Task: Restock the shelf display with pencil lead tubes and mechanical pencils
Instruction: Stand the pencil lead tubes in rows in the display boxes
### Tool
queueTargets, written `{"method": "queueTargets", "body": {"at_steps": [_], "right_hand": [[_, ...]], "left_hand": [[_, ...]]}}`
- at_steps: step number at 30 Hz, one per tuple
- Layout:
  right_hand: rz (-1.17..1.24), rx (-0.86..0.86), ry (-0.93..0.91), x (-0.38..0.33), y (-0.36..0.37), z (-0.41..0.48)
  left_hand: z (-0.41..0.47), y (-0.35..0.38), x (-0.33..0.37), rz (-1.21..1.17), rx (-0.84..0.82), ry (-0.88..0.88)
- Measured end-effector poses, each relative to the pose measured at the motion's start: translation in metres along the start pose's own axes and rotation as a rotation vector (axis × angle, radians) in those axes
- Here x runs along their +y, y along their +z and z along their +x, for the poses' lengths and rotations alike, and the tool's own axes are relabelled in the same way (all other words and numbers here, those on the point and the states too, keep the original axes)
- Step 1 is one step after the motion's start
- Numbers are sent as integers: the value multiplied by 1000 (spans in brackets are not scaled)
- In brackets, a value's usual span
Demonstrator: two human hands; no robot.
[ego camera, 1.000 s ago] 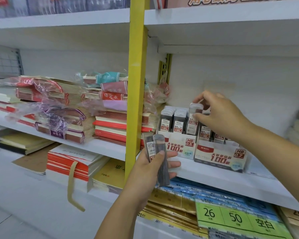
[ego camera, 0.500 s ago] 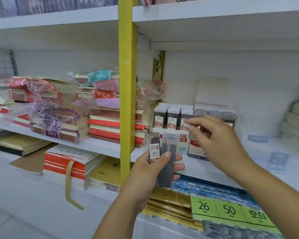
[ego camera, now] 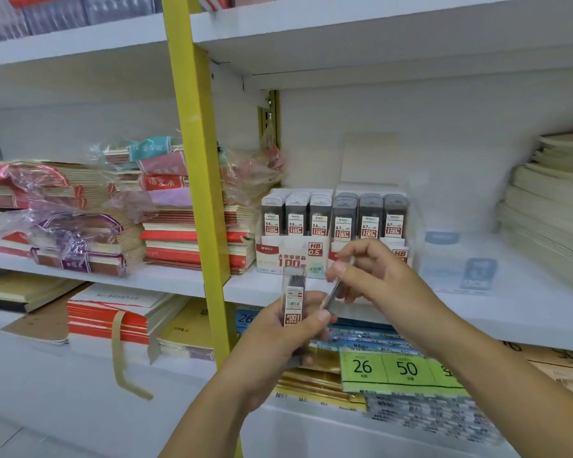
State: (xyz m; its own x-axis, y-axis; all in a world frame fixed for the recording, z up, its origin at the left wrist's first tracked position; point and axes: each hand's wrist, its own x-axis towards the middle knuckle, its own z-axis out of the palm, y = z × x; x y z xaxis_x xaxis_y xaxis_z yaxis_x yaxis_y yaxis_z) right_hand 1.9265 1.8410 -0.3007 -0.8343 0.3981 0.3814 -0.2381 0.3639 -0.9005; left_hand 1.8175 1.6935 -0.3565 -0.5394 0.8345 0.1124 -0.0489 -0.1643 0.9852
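My left hand (ego camera: 278, 338) grips an upright pencil lead tube (ego camera: 293, 300) in front of the middle shelf (ego camera: 186, 280). My right hand (ego camera: 374, 276) pinches a second lead tube (ego camera: 333, 294), tilted, just right of the first one. Behind both hands stand two white display boxes on the shelf: the 0.5 box (ego camera: 291, 256) with three rows of tubes (ego camera: 296, 214), and the 0.7 box (ego camera: 401, 252) with three rows of tubes (ego camera: 369, 216), its front partly hidden by my right hand. No mechanical pencils are visible.
A yellow upright post (ego camera: 196, 193) stands just left of the boxes. Wrapped notebook stacks (ego camera: 90, 219) fill the shelf to the left, pale paper stacks (ego camera: 549, 206) the right. A clear holder (ego camera: 457, 262) sits right of the boxes. Packs with green labels (ego camera: 397, 368) lie below.
My right hand left the 0.7 box after setting a tube there, came down to my left hand and took hold of one of the tubes held there. The camera moved closer.
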Motion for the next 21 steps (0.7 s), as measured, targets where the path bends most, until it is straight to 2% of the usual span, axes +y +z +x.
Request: {"method": "queueTargets", "body": {"at_steps": [3,8,13,16,19,21], "right_hand": [[-63,0,3,0,-3,-1],[-11,31,48,1,-6,0],[-50,76,32,0,-7,0],[-144,202,-92,-9,-14,0],[-215,417,-344,-33,-44,10],[-361,442,-454,-49,-65,22]], "left_hand": [[4,1,-2,3,78,21],[7,5,-3,68,182,48],[7,5,-3,117,177,65],[8,4,-3,91,146,50],[11,4,-2,59,153,63],[13,3,-1,25,153,79]]}}
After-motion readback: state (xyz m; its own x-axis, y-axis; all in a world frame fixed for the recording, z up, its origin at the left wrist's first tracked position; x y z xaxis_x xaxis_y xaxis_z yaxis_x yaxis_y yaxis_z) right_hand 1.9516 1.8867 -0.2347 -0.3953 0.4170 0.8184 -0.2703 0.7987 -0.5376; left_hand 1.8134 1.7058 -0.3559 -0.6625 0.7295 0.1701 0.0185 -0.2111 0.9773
